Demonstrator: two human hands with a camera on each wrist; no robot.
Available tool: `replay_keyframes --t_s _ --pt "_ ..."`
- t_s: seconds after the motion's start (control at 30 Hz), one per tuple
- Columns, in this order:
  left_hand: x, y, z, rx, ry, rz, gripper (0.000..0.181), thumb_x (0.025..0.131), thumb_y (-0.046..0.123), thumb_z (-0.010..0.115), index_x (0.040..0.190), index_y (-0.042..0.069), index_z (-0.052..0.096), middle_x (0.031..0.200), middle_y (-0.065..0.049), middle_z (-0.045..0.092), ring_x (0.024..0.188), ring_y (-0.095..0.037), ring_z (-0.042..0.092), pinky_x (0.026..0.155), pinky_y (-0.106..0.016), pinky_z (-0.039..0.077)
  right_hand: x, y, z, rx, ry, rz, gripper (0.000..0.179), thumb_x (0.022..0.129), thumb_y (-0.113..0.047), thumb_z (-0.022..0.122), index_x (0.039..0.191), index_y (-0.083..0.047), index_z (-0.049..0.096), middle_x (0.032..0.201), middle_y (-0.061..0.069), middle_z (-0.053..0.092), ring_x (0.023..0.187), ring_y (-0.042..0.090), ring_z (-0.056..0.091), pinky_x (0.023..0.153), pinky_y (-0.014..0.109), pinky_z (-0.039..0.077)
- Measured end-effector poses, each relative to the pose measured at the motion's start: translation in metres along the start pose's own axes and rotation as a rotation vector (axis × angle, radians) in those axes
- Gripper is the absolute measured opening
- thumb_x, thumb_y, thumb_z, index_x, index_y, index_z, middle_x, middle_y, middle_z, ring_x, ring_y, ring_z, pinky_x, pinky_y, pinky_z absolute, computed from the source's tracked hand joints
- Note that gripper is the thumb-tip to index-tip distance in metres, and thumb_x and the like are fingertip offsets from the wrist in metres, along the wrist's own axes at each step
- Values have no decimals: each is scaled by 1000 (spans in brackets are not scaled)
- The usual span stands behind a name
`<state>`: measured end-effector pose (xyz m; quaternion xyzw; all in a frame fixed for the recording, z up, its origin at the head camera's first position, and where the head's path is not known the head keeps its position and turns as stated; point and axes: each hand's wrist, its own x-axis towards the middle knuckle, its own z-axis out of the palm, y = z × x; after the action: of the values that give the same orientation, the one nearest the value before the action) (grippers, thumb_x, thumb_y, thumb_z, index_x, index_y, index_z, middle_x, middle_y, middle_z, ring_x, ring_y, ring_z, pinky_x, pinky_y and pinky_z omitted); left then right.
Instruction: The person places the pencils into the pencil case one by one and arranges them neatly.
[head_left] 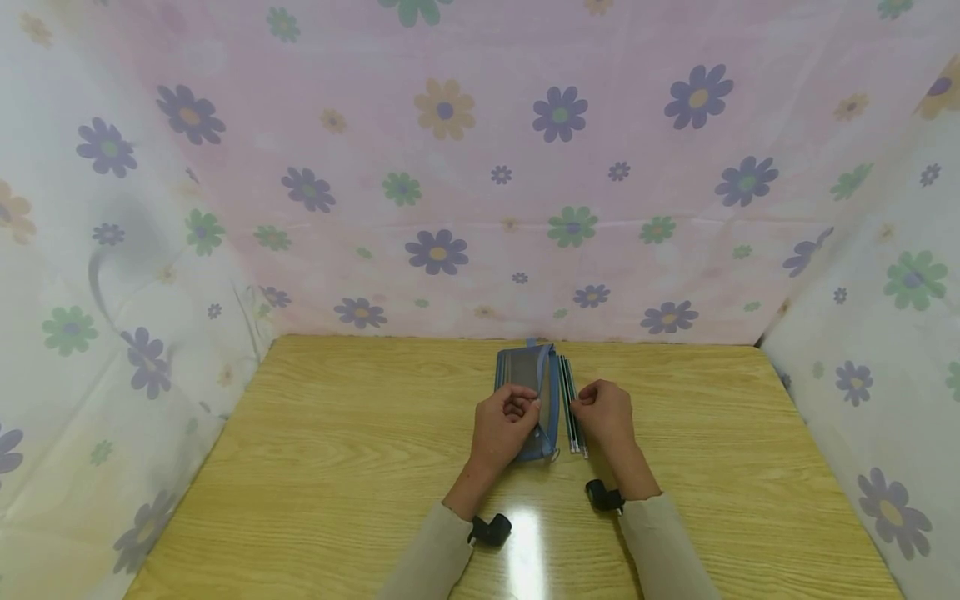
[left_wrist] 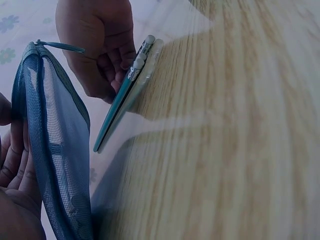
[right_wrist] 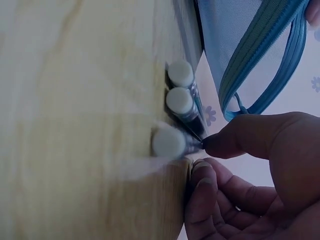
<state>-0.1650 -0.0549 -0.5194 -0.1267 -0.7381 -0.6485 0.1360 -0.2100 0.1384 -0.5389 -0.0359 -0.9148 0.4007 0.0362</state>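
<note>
A blue mesh zip pouch (head_left: 519,368) lies on the table, its zipped side parted. My left hand (head_left: 497,427) grips the pouch by its opening edge, thumb and fingers closed on the rim. Just right of the pouch lie three dark green pencils (head_left: 567,400) side by side, their white eraser ends toward me. My right hand (head_left: 607,414) pinches the rightmost pencil (right_wrist: 169,142) between thumb and fingertips. The other two pencils (right_wrist: 180,100) lie beside it on the table. In the left wrist view, the pouch's zipper pull (left_wrist: 62,47) sticks out at the top.
The wood-grain table (head_left: 360,467) runs out to both sides. A flower-printed cloth (head_left: 480,183) hangs behind it and at both sides. Each wrist wears a small black camera (head_left: 491,530).
</note>
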Motion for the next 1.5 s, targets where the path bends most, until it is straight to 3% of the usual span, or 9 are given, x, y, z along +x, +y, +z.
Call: replay_keyframes --t_s 0.2,0.3,0.4,0.63,0.97,1.23,1.5 --pt "0 0 0 -8 -8 6 9 95 -9 72 104 -12 71 84 -21 71 69 -19 66 60 -13 50 -2 -3 -2 -75 26 28 16 85 -12 80 76 -1 74 75 12 72 66 28 66 59 43 56" --pt "-1 0 0 -7 -10 -2 9 95 -8 72 104 -12 71 84 -20 71 69 -17 66 61 -13 50 -2 -6 -4 -135 0 66 30 85 -17 81 59 -7 69 61 6 66 54 23 60 46 36 47" --pt "0 -2 0 -3 -7 -9 9 96 -8 72 104 -10 72 84 -19 71 70 -16 66 61 -14 51 -2 -8 -6 -200 -41 118 38 85 -23 79 52 -11 64 54 2 61 48 20 55 41 32 39" --pt "0 -4 1 8 -4 -13 8 96 -8 72 104 -10 72 84 -19 71 70 -19 66 61 -14 50 -4 -12 -8 -258 -57 167 32 85 -27 80 62 -9 69 63 6 68 55 24 62 44 37 45" --pt "0 -6 1 3 -2 -32 9 96 -7 72 104 -9 73 85 -17 71 70 -18 66 61 -14 51 -5 -12 -11 -269 -59 145 37 86 -27 78 56 -11 63 56 3 62 52 23 59 42 34 41" --pt "2 -29 4 28 -4 -42 9 95 -8 72 104 -10 73 84 -18 71 70 -22 66 60 -13 49 -3 -14 -14 -236 -63 142 37 86 -29 78 55 -12 68 57 2 64 52 22 59 43 34 42" --pt "3 -39 0 13 -29 12 8 98 6 76 106 5 76 85 -5 73 72 -17 68 61 -18 54 -6 -16 -16 -181 -43 87 39 86 -26 80 51 -13 66 51 -1 60 48 19 56 43 32 40"
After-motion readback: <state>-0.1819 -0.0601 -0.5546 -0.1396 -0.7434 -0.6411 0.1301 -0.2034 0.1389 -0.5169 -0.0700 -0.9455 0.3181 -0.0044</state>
